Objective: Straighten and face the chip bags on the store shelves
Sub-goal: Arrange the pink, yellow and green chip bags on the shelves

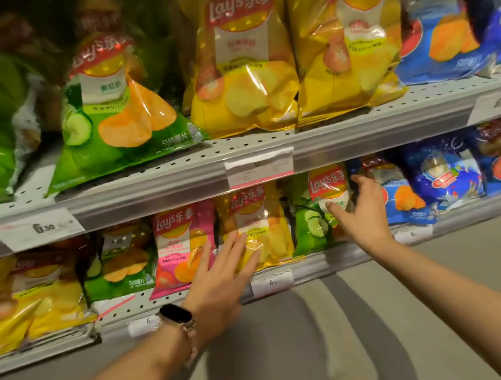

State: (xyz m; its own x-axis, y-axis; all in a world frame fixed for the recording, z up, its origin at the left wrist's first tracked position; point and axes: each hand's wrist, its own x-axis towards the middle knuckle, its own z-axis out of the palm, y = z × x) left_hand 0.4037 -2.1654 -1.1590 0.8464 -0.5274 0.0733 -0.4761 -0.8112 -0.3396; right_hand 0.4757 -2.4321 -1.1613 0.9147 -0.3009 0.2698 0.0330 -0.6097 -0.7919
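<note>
1. Low in the middle of the frame, the left hand (221,274) reaches to the lower shelf (311,265) with its fingers straight and spread, the tips lying on the front of a small yellow bag (256,220). It grips nothing.
2. Right of centre, the right hand (362,208) is at the green cucumber bag (317,210), thumb out across its front and fingers toward its right edge, beside the blue bag (399,194). Motion blur hides whether those fingers are pinching the edge or only touching it; I cannot tell.
3. The bags to be faced stand in rows on both shelves: the pink bag (181,247) is just left of the yellow one, and larger bags line the upper shelf (178,170).
4. Risk: a flat push on the yellow bag could tip it backward or slide it against the pink one, turning both.
5. Risk: pulling the green bag by one side could twist it or drag the blue bag off the front lip.
6. On the upper shelf, the large green bag (114,105) in the upper left leans forward over the edge and could slide off if the shelving is jolted.
</note>
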